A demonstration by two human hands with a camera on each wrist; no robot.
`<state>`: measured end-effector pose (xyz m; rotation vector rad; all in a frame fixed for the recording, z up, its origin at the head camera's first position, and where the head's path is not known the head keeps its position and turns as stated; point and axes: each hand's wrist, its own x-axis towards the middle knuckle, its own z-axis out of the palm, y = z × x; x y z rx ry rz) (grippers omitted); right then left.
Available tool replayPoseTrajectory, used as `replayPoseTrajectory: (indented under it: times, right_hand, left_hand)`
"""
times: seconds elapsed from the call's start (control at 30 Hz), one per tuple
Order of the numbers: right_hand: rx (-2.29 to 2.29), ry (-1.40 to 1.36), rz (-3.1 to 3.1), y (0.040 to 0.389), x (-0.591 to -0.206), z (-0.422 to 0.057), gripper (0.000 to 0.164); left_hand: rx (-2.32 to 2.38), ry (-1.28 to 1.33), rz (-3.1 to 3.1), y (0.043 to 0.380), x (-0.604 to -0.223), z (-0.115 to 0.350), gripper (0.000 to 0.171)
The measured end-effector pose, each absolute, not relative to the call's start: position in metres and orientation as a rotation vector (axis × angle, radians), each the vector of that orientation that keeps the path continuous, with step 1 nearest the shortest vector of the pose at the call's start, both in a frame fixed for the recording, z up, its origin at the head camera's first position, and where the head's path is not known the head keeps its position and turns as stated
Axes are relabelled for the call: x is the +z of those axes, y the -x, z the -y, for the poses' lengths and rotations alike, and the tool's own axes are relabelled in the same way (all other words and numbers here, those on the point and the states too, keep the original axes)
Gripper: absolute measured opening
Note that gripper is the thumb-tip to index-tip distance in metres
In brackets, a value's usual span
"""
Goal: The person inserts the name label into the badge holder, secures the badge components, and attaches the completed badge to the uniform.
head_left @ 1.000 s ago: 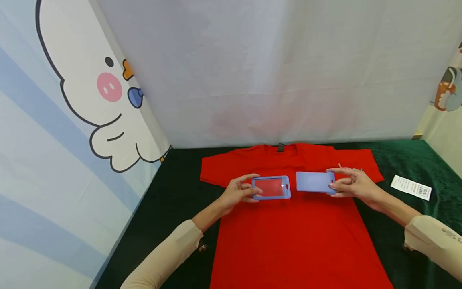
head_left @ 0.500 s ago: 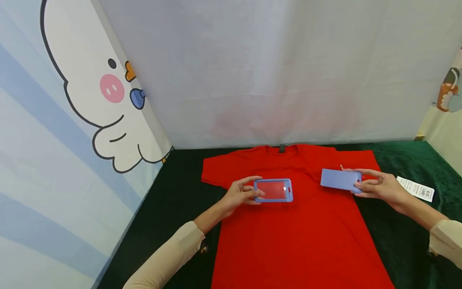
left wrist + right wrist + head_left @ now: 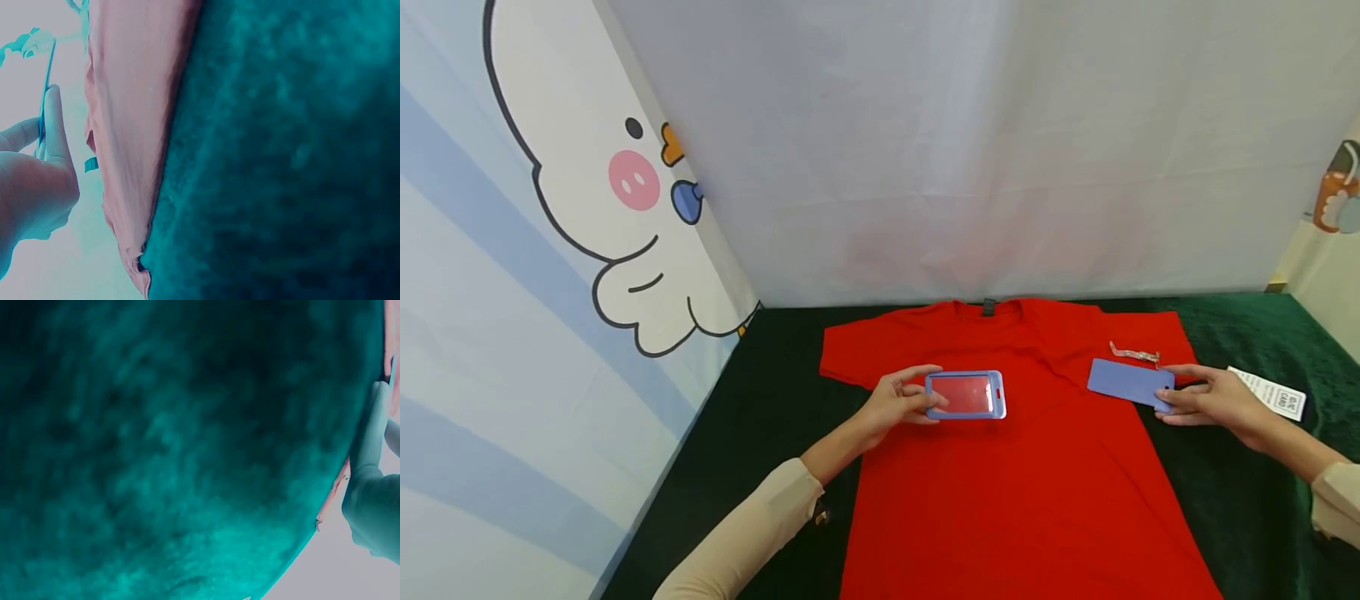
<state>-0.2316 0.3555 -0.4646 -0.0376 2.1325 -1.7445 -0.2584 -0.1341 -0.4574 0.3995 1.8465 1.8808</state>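
My left hand (image 3: 891, 404) pinches the left end of a blue-framed badge holder (image 3: 966, 393), thumb in front of its clear window. The red shirt shows through that window. In the left wrist view the holder (image 3: 47, 87) appears edge-on between thumb and fingers. Over the shirt's right side, my right hand (image 3: 1217, 400) holds a flat blue badge-holder panel (image 3: 1127, 383) by its right end, with the thumb across the slotted corner. A small clear strap with a metal clip (image 3: 1137, 355) lies just beyond the panel, on the shirt.
A red T-shirt (image 3: 1022, 483) lies spread, collar away from me, on a dark green cloth (image 3: 790, 375). A white printed card (image 3: 1270, 395) lies at the right, partly behind my right hand. A pale curtain (image 3: 940, 167) closes off the back.
My right hand has carried the blue panel rightward and slightly lower, away from the framed holder. The clip strap has come into full view. My left hand stays almost in place.
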Motion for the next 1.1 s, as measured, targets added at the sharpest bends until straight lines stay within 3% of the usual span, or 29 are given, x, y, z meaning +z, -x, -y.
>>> replayPoseTrajectory:
  times: [0.07, 0.2, 0.67, 1.1]
  right_hand:
    - [-1.661, 0.026, -2.2, 0.232, -0.464, -0.354, 0.077]
    - [-1.557, -0.014, -2.267, 0.232, -0.462, -0.35, 0.08]
    - [-1.378, -0.053, -2.381, 0.222, -0.461, -0.352, 0.076]
    - [-1.232, -0.135, -2.632, 0.215, -0.449, -0.405, 0.071]
  left_hand:
    - [1.878, -0.393, -1.85, 0.259, -0.457, 0.134, 0.051]
    - [1.869, -0.39, -1.852, 0.26, -0.457, 0.134, 0.051]
    - [1.849, -0.39, -1.853, 0.251, -0.464, 0.136, 0.051]
    - [1.856, -0.458, -1.861, 0.252, -0.458, 0.134, 0.053]
